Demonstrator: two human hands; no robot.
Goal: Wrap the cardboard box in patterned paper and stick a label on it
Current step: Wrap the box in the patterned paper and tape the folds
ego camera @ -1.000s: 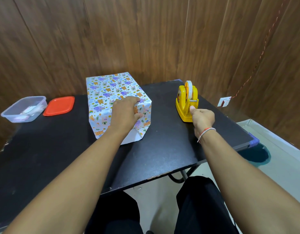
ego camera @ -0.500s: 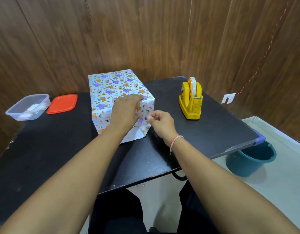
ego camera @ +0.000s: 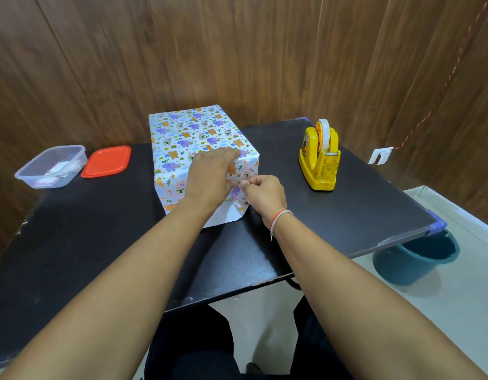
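Note:
The box [ego camera: 193, 133], covered in white paper with a cartoon animal print, stands on the black table [ego camera: 100, 229]. Its near end has folded flaps, with the paper's white underside showing at the bottom. My left hand [ego camera: 210, 174] lies flat over the near top edge and presses the folded paper down. My right hand [ego camera: 264, 193] is at the near end face, just right of my left thumb, and its fingertips pinch a small piece of clear tape against the paper. The tape itself is barely visible.
A yellow tape dispenser [ego camera: 319, 160] stands on the table to the right of the box. A clear plastic container [ego camera: 50, 165] and its red lid [ego camera: 107, 161] sit at the far left. A teal bucket [ego camera: 418, 259] is on the floor under the table's right corner.
My right hand left the tape dispenser and came left to the near end of the box, fingers pinched. My left hand stayed pressed on the box.

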